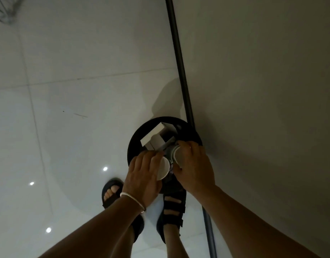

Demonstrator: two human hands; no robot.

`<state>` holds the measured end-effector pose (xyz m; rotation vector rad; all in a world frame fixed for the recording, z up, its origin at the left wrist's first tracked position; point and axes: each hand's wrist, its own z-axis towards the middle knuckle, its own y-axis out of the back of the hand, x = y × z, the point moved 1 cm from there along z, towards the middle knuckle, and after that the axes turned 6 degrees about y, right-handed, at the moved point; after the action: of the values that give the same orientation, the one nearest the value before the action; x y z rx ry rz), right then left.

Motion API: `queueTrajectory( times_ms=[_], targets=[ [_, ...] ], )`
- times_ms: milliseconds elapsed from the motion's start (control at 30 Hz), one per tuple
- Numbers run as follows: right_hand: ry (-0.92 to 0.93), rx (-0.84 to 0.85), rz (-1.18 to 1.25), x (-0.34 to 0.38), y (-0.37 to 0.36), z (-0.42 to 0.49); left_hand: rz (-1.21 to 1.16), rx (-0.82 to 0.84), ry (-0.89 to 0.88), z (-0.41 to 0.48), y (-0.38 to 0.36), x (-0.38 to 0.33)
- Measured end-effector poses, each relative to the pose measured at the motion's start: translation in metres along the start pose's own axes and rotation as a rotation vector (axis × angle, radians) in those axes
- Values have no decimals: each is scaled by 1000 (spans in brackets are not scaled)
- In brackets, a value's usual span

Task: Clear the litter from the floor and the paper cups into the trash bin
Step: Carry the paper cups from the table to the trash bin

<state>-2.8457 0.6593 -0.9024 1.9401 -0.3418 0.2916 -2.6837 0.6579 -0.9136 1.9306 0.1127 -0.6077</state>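
The left hand (142, 175) covers most of the left paper cup (163, 169), and the right hand (194, 170) covers most of the right paper cup (177, 155). Both hands hide the near rim of the trash bin (134, 146). The dark crumpled stuff (169, 161) between the cups is unreadable. A blurred wire thing (6, 10) is cut off at the top left corner. The floor specks (80, 115) are too small to tell.

White boxes (153, 140) across bin (131, 148) mouth

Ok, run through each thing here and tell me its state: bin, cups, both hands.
Trash bin: open, on the floor, partly filled.
White box: tilted, inside the bin.
Left paper cup: tipped, held over the bin.
Right paper cup: tipped, held over the bin.
Left hand: grips the left paper cup.
Right hand: grips the right paper cup.
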Motion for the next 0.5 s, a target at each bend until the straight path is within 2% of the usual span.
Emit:
queueTrajectory(
  times_ms=[167, 333, 500],
  targets=[
    [128, -78, -86, -2, -18, 1, 170, 12, 43, 4, -14, 6],
    [182, 62, -232, -7, -25, -5, 281, 62, 30, 1, -18, 7],
    [149, 132, -206, 0, -18, -4, 271, 78, 52, -3, -4, 0]
  ],
)
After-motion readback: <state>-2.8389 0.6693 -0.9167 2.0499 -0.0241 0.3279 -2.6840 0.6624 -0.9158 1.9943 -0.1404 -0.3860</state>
